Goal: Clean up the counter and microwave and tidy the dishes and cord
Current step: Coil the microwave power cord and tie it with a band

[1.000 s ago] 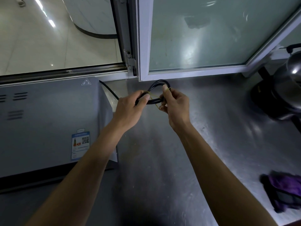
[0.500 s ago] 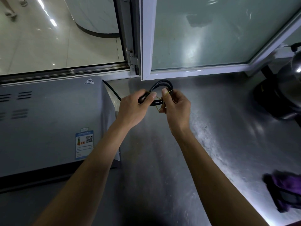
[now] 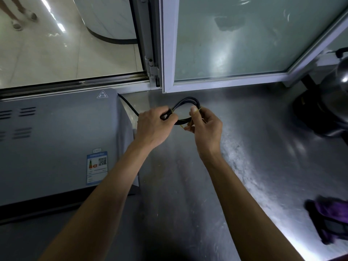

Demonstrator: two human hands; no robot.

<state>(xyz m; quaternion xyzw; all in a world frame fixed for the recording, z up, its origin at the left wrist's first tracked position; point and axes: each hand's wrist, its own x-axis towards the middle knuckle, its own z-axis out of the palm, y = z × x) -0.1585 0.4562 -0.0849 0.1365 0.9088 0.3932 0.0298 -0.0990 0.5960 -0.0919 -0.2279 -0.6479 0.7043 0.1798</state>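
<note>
Head view: cord coiled, held above worktop beside microwave. Left hand grip clamped on coil; right hand pinches thin yellow tie on loop. Judged: cord nearly bundled, tie not fastened. Purple cloth left out. Pot contents hidden.

A white-framed window with frosted glass stands behind a steel worktop. To the left, an open pane shows a glossy tiled floor reflecting ceiling lights, and a curved white wall with dark skirting.
</note>
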